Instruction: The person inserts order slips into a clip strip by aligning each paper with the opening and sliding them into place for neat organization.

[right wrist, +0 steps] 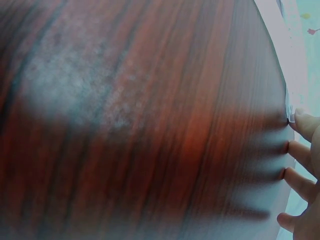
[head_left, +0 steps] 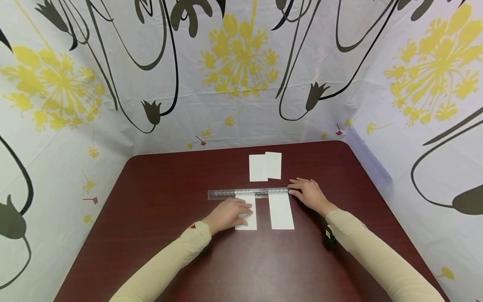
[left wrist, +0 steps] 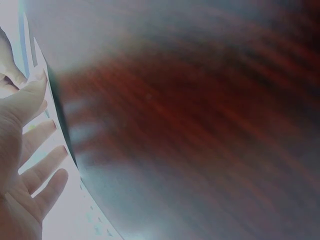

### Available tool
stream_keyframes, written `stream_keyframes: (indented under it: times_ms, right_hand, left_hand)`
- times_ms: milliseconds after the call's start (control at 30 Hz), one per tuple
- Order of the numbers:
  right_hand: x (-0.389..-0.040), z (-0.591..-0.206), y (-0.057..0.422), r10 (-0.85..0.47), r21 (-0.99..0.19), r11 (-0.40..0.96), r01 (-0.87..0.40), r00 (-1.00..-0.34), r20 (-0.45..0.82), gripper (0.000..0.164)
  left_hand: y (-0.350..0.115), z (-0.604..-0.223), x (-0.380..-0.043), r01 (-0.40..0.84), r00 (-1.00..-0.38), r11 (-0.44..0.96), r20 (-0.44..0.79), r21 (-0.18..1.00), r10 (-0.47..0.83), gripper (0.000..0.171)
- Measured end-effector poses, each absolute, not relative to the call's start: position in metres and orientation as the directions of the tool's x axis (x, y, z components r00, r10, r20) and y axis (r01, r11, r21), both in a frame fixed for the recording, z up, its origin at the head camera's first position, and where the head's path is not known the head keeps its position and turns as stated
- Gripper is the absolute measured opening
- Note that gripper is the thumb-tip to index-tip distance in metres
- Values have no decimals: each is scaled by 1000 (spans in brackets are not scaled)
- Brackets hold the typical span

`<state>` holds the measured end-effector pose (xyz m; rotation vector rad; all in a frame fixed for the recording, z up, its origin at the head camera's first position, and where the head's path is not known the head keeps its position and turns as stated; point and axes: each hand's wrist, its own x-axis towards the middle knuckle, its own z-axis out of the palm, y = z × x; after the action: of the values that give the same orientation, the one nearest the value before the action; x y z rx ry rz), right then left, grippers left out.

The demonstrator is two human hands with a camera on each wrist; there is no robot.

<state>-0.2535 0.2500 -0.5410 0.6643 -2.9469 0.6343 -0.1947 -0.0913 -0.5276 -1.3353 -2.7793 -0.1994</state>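
Note:
A clear ruler [head_left: 223,194] lies crosswise over the top ends of two white, lined paper cards set side by side. My left hand [head_left: 230,214] rests on the left card [head_left: 246,225], covering much of it, with its fingers extended. In the left wrist view the left hand [left wrist: 22,165] shows its fingers spread against the pale paper. The right card [head_left: 281,214] is uncovered below the ruler. My right hand [head_left: 310,195] touches the ruler's right end. The right wrist view shows that hand [right wrist: 305,165] with its fingers apart, one fingertip right at the ruler's end.
Two more white cards, a left one [head_left: 258,168] and a right one [head_left: 274,165], overlap slightly beyond the ruler. All lie on a dark red-brown wooden table [head_left: 170,176]. Cloth [head_left: 241,121] with a flower print hangs behind and at both sides.

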Motion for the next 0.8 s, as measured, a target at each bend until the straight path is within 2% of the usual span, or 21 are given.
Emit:
stream_keyframes:
  times_ms: [800]
  right_hand:
    - [-254, -543, 250, -405, -375, 818, -435, -900, 160, 34]
  left_hand:
    - [-85, -527, -195, 788, -616, 608, 105, 100, 781, 43]
